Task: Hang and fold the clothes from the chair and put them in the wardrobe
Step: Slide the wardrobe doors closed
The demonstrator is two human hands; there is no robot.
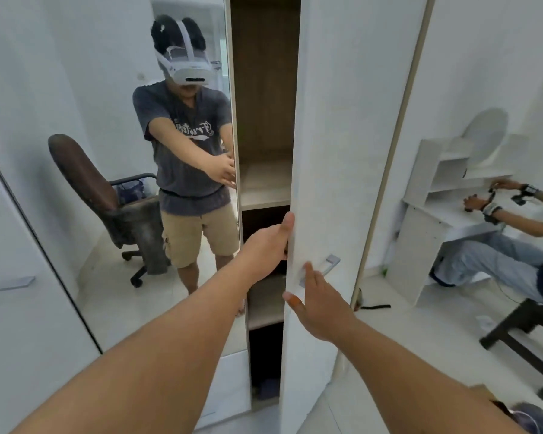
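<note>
You're opening the wardrobe door: left hand grips its edge, right hand rests flat beside the handle; swing it wide next.

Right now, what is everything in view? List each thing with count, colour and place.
wardrobe door: one, white, ajar at centre
door handle: one, silver, low on that door
wardrobe shelves: at least two, light wood, inside the gap
mirror door: one, left of the gap, reflecting the person and chair
office chair: one, brown and grey, in the reflection
desk unit: one, white, right
stool: one, dark, lower right
second person: one, seated at the desk
left hand: curled round the door edge
right hand: flat against the door beside the handle
</note>
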